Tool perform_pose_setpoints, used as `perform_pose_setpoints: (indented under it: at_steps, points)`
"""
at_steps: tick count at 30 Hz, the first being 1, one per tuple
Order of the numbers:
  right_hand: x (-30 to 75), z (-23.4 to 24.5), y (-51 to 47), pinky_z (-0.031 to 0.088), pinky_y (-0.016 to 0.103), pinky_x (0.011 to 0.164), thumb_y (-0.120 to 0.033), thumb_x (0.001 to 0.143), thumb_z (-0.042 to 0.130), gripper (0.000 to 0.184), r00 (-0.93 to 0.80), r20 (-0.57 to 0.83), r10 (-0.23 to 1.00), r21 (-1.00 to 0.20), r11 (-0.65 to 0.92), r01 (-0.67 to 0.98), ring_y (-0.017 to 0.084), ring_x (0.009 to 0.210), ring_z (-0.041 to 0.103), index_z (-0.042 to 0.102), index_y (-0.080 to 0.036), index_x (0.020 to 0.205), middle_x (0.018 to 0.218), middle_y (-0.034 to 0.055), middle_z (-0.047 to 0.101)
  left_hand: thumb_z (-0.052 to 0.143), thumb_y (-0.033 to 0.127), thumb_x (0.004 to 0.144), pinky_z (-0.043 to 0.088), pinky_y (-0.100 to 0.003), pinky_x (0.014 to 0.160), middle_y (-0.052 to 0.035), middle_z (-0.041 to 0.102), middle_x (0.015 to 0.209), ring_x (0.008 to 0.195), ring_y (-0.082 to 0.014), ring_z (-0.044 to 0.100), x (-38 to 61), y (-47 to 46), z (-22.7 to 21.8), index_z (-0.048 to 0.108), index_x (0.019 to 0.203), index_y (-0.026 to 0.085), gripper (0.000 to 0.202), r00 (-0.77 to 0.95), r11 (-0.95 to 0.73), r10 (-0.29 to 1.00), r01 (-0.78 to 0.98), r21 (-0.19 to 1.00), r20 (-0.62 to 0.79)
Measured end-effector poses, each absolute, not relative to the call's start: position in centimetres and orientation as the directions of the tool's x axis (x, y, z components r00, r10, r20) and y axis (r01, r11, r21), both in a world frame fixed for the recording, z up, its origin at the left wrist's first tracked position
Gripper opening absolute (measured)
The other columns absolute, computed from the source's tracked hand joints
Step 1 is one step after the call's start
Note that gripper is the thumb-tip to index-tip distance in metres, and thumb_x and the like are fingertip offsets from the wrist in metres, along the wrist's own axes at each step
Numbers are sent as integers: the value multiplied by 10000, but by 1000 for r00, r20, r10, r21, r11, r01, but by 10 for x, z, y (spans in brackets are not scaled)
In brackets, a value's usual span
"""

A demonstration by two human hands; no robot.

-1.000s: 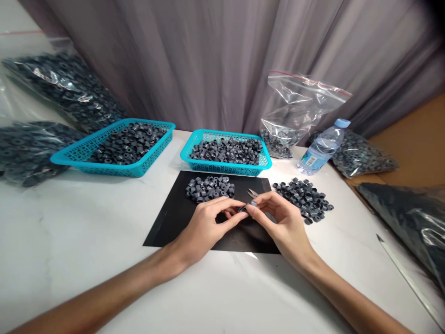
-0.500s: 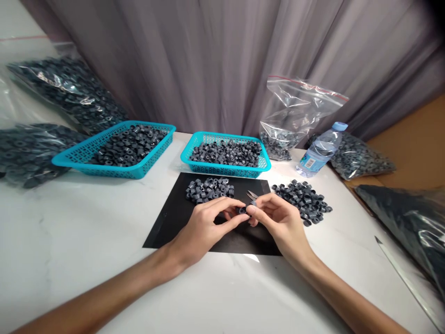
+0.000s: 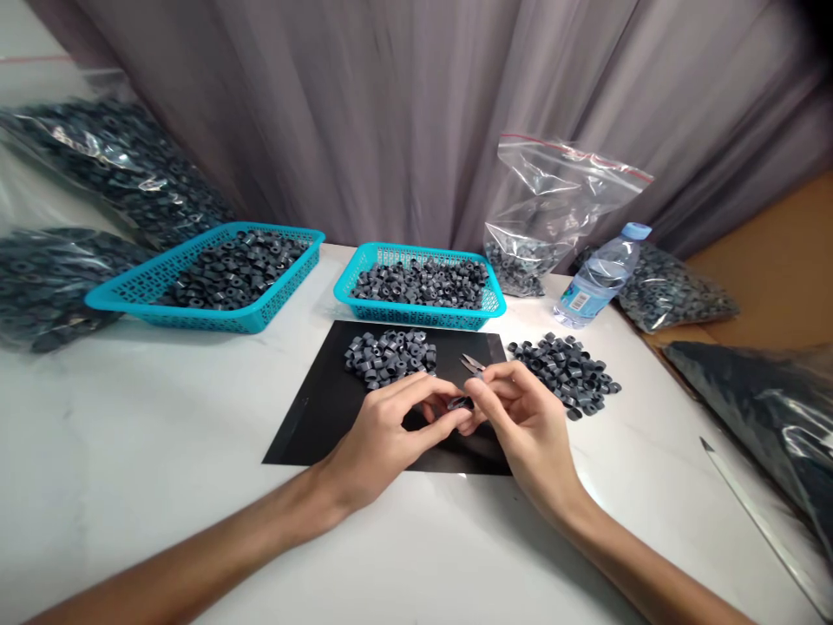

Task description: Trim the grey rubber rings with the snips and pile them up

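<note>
Much bare bench [image 3: 260, 564] runs up to the near edge of the black mat [image 3: 312, 430]. Above it, wrists angled inward, the left hand [image 3: 396, 421] pinches a small dark piece [image 3: 461, 403]; the right hand [image 3: 527, 417] meets it, its own grip unclear. Just beyond lie metal blades [image 3: 473, 360], between the mat's pile [image 3: 390, 356] and another pile [image 3: 566, 373] rightward. Blue baskets [image 3: 420, 318] and a bottle [image 3: 599, 279] block the far side.
</note>
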State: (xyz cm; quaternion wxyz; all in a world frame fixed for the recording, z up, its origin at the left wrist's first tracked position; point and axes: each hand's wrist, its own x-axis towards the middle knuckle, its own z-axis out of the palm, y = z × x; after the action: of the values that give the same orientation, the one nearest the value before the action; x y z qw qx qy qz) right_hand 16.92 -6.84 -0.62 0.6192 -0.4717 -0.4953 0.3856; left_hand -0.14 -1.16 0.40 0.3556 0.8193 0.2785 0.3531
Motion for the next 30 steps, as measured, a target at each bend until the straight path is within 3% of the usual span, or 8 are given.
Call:
perform_pose_setpoints:
  at_steps: [7,11,17,21,26,30]
  points:
    - [172,-6,-67,612,261,607,-415,994,589,211,225,274,935,-962,270,47,134,599,701,584,-204,985,769,6,715,692,284,919,506,-208,723,15,726,907,775,-110,664,0,-8,2,723,1021,211,129,563,-584,734,236,776,380]
    - [175,-4,-67,614,269,672,-389,990,597,183,247,337,908,-937,297,186,144,695,709,623,-209,977,816,16,716,705,322,908,528,-225,741,8,744,907,799,-132,699,0,-6,1,736,1009,213,152,526,-516,778,225,826,343]
    - [182,-5,-67,599,276,686,-306,937,677,105,221,451,864,-862,359,357,151,702,697,679,-201,945,839,18,712,748,360,866,555,-258,839,-2,780,896,866,-170,750,0,-1,4,729,1015,208,214,492,-264,851,100,959,183]
    - [185,-9,-64,583,296,718,-255,930,684,87,144,519,842,-800,419,430,165,754,685,704,-212,1003,877,31,706,766,317,848,564,-238,803,-22,784,879,854,-166,757,1,3,9,715,1014,177,223,505,-77,860,0,997,67]
    - [186,-9,-63,583,328,804,-215,944,654,143,72,518,853,-804,456,381,194,913,690,731,-238,1063,1055,64,702,766,297,851,550,-201,763,-23,778,874,839,-142,749,1,7,9,718,1039,172,230,521,-5,853,-42,999,27]
    - [186,-8,-63,586,312,821,-227,936,672,160,83,454,887,-860,412,302,184,912,705,722,-237,1087,1059,52,721,773,298,847,557,-201,793,-7,772,911,851,-133,747,1,7,8,717,1115,205,289,527,-40,848,-54,998,63]
